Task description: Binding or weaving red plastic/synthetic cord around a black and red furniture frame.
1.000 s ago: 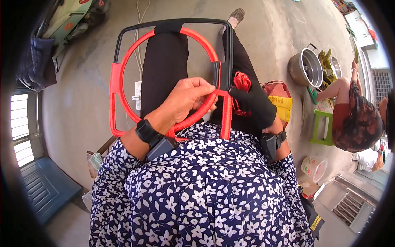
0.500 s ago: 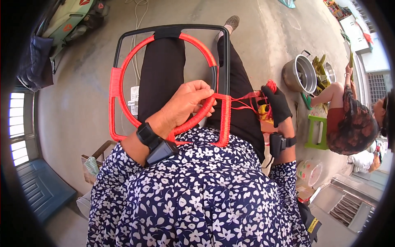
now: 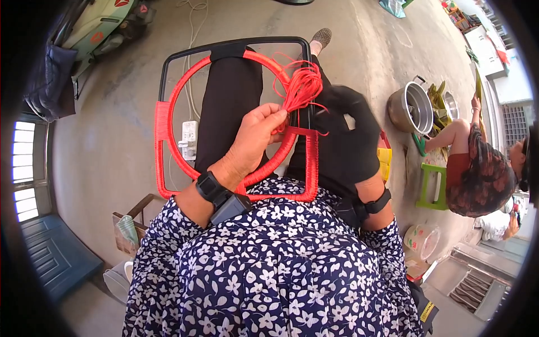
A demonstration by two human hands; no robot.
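Note:
A black frame (image 3: 231, 42) with a ring inside lies across my lap, and red cord wrapping (image 3: 313, 168) covers much of both. My bare left hand (image 3: 259, 128) pinches a looped bundle of red cord (image 3: 303, 87) at its gathered lower end, by the ring's right side. The bundle's loops fan up and right over the frame's right bar. Just right of the bundle is my right hand (image 3: 349, 129) in a black glove, somewhat blurred. Its thumb and fingers are apart, with a gap between them, and nothing shows in its grasp.
A white power strip (image 3: 190, 139) lies on the floor to the left. At right are a large metal pot (image 3: 411, 109), a green stool (image 3: 432, 185) and a seated person (image 3: 485, 163) holding long leaves. A yellow packet (image 3: 384, 163) sits beyond my right wrist.
The red cord bundle has passed from my right hand on the right to my left hand at the ring. My gloved right hand has come in leftward and its fingers have opened.

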